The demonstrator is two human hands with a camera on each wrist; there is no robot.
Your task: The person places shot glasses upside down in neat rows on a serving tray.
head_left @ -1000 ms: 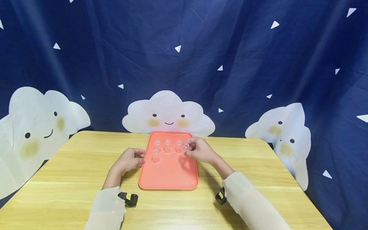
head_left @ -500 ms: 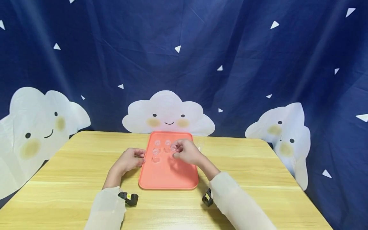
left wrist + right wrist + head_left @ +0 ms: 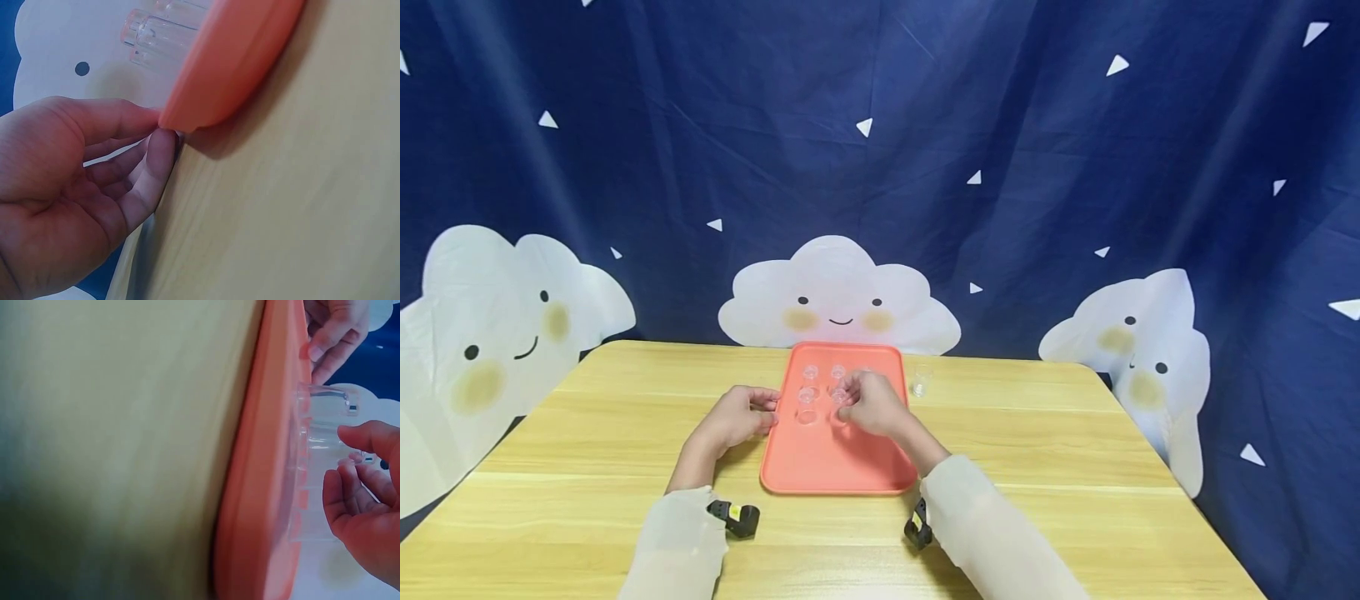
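My left hand point(image 3: 739, 417) pinches the left rim of a coral-coloured tray point(image 3: 838, 462), with its thumb and fingers at the edge. Several small clear cups stand on the tray and appear upside down, among them the back-left cup point(image 3: 810, 372) and a front-left cup point(image 3: 807, 397). My right hand point(image 3: 877, 405) reaches over the tray from the right. Its thumb and fingertips pinch another clear cup point(image 3: 325, 437) by the upper end, beside the front-left one. The fingers partly hide that cup in the head view.
On the wooden table point(image 3: 1037, 517), just right of the tray, stands one more clear cup point(image 3: 921, 382). A dark blue curtain point(image 3: 880, 183) with clouds and triangles hangs behind the table's far edge.
My right hand has moved left across the tray with the clear cup. The cup right of the tray has come fully into sight. My left hand has stayed at the tray's rim.
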